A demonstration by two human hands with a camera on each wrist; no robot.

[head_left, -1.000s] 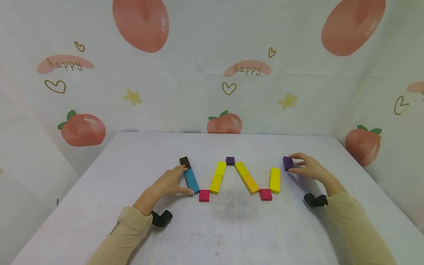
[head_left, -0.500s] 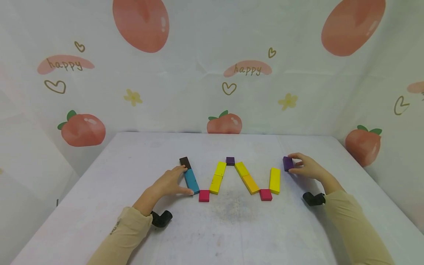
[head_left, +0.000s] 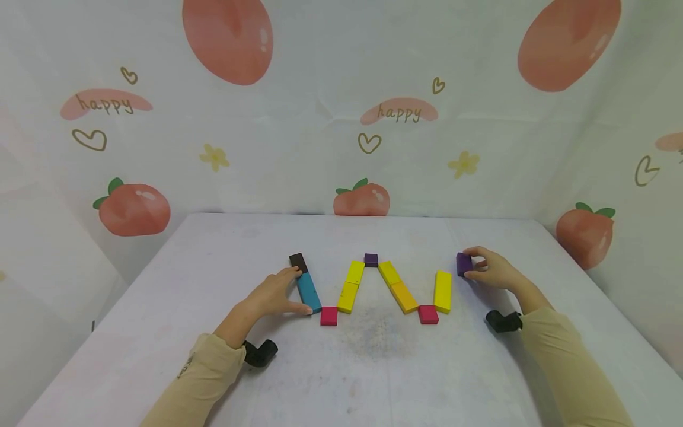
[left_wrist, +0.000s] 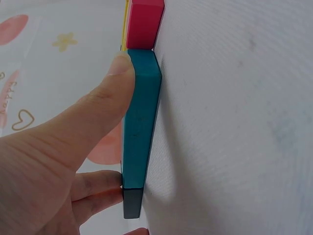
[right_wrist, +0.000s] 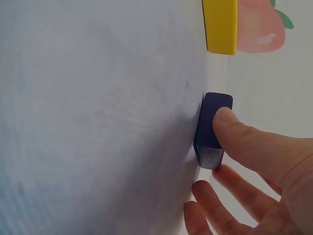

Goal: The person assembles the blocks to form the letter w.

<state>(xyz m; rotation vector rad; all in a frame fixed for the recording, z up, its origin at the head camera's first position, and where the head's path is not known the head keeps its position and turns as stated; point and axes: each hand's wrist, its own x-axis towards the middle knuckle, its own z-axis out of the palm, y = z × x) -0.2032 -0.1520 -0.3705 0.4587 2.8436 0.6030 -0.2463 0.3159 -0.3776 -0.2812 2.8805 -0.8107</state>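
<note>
My left hand [head_left: 275, 292] spans a long blue block [head_left: 309, 292]. Its thumb touches the blue block near a red block [head_left: 328, 316], and its fingertips rest where the blue meets a short dark brown block [head_left: 299, 262]. At the right, my right hand [head_left: 495, 270] pinches a purple block [head_left: 463, 264] between thumb and index finger, close over the table. In the right wrist view the thumb lies on the purple block [right_wrist: 211, 117], with the other fingers spread beyond it. A tall yellow block [head_left: 442, 291] stands just left of that purple block.
A zigzag row continues between the hands: yellow blocks [head_left: 352, 286], a small purple block [head_left: 371, 260], a yellow-and-orange slanting pair [head_left: 397, 287] and a second red block [head_left: 428, 314]. The white table [head_left: 373, 379] ends at a peach-printed curtain [head_left: 299, 142].
The right forearm and sleeve have shifted slightly leftward, while the right hand keeps its pinch on the purple block in nearly the same spot. The left hand and the row of blocks look unmoved.
</note>
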